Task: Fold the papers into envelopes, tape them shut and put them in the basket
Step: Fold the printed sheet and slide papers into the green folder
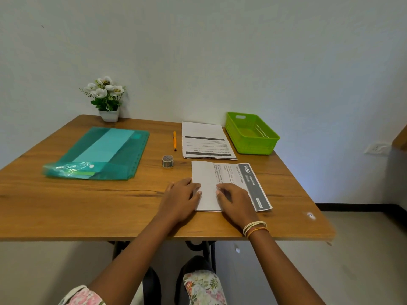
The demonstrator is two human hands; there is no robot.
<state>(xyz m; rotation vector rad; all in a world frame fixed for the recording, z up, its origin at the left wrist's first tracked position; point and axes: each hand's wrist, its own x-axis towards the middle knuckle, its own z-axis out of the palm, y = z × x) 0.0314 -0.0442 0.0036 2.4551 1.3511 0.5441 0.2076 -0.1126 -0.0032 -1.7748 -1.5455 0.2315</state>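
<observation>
A printed sheet (229, 175) lies on the wooden table (88, 205) in front of me, its left part folded over so the white back shows. My left hand (180, 198) presses flat on the folded flap's left edge. My right hand (236, 201) rests on the flap's right side, fingertips on the crease. Behind it lie more printed papers (206, 139). A small roll of tape (168, 161) stands to the left of the sheet. The green plastic basket (267, 137) sits at the back right and looks empty.
An orange pen (174, 140) lies left of the papers. A teal plastic folder (99, 153) covers the left side of the table. A white pot of white flowers (108, 100) stands at the back left against the wall.
</observation>
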